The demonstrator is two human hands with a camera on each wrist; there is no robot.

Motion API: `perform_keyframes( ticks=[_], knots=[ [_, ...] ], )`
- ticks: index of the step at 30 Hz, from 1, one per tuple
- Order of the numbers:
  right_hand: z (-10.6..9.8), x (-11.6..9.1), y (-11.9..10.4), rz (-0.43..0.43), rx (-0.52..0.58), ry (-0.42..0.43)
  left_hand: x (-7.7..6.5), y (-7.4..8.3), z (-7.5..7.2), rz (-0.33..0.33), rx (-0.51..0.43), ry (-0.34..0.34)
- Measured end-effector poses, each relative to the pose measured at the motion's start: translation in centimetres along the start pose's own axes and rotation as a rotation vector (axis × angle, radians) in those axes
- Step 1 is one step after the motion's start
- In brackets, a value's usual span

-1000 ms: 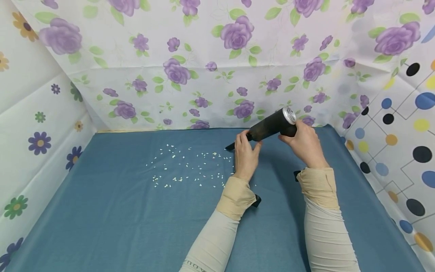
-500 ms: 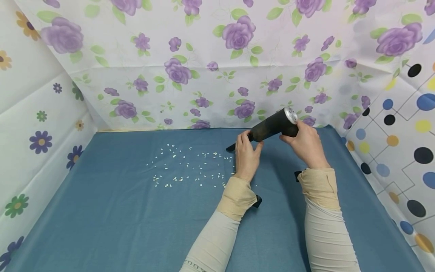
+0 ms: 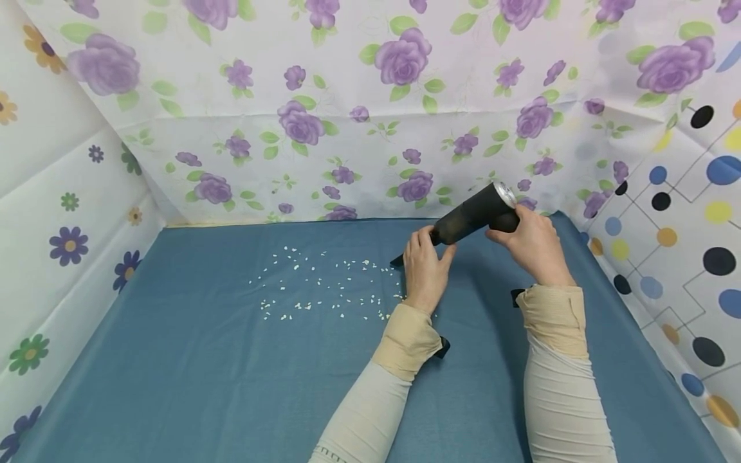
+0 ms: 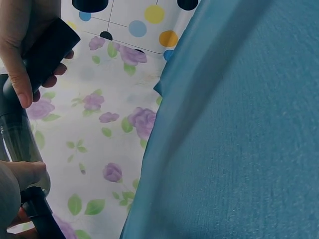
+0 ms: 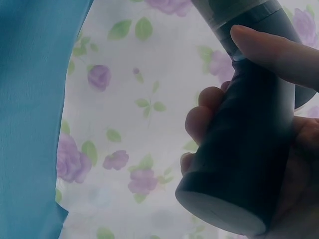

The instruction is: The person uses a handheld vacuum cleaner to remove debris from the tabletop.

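A black handheld vacuum cleaner [image 3: 467, 217] slants across the back right of the table in the head view, its silver-rimmed end raised. Its flat black nozzle [image 3: 397, 261] points down at the cloth, right by the edge of some small white scraps [image 3: 366, 262]. My right hand [image 3: 534, 247] grips the handle [image 5: 239, 144], thumb and fingers wrapped round it. Further forward, my left hand [image 3: 425, 271] holds the vacuum at its front. In the left wrist view my left thumb lies on the clear dust cup [image 4: 22, 144], above the black neck [image 4: 41, 211].
Blue cloth [image 3: 191, 373] covers the table, with the scraps scattered over its back middle. A flowered sheet [image 3: 347, 148] hangs along the back edge. Patterned sheets also stand at the left [image 3: 58, 206] and at the right, the latter dotted [image 3: 689, 257].
Both hands and the vacuum have shifted slightly right and toward me in the last half second. Before that they barely moved. The scraps lie much as they did.
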State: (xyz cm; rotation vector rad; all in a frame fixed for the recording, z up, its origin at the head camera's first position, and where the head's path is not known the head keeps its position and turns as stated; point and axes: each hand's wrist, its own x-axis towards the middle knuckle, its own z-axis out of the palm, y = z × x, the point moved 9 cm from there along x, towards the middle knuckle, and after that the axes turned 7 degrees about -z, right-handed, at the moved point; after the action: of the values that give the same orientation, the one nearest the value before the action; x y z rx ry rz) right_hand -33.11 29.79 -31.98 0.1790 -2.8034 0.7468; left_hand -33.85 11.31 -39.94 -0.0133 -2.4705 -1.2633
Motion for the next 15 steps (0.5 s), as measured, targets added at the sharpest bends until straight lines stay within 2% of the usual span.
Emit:
perform_keyframes(
  ticks=[15],
  knots=[
    [0.45,0.21,0.29,0.017,-0.005,-0.037,-0.23,-0.25,0.15,-0.027,0.019,-0.031]
  ],
)
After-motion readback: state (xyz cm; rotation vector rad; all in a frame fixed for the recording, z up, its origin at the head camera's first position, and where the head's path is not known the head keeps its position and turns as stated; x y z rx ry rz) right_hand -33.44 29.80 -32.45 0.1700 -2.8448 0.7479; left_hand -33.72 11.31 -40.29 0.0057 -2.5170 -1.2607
